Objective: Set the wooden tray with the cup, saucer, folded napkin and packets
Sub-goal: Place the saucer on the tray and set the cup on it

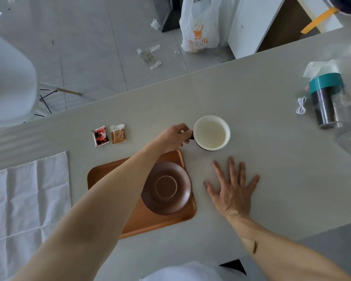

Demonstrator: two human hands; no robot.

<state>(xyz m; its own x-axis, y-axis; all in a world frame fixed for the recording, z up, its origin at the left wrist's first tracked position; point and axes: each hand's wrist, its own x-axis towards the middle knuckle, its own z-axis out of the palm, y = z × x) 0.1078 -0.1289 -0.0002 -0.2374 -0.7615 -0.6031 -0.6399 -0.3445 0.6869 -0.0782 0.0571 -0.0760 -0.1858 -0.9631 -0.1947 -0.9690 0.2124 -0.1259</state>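
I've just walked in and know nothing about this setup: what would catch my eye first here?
Probably the left hand pinching the handle of a white-lined cup in the middle of the grey table. Just below sits a brown saucer on a wooden tray, while the right hand rests flat, fingers spread, beside it.

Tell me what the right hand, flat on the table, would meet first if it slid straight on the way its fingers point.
Likely nothing soon: the right hand points up the bare table, passing just right of the cup, though that gap is narrow and hard to judge.
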